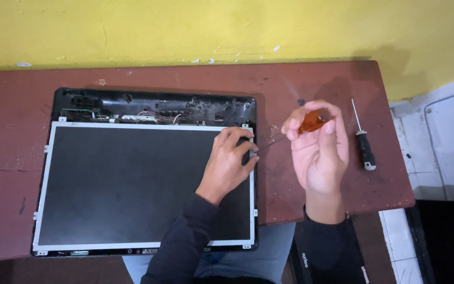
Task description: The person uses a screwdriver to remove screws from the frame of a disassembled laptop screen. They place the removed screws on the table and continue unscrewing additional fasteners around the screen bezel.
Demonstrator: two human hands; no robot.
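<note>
- The screwdriver with the orange handle (311, 122) is pinched in the right hand (319, 152), fingers curled together around the handle; its thin shaft slants down and toward the other hand, the tip close to the panel's upper corner bracket.
- Just beside that tip, the left hand (227, 165) lies flat on the laptop screen panel (132, 184), fingertips together and pressing on the metal frame edge at the near-right corner; it clamps nothing.
- The panel lies face up in the black lid shell (153, 102), which juts out past it on the side away from the person, with wires and small boards bared there. The front bezel is already off, judging by the open frame; whether the bracket screws are out I cannot tell, and the panel is not yet lifted from the shell.
- Outward from the right hand, a second screwdriver with a black handle (363, 142) lies untouched on the reddish-brown table (311, 194).
- Beyond the table stands a yellow wall (227, 26).
</note>
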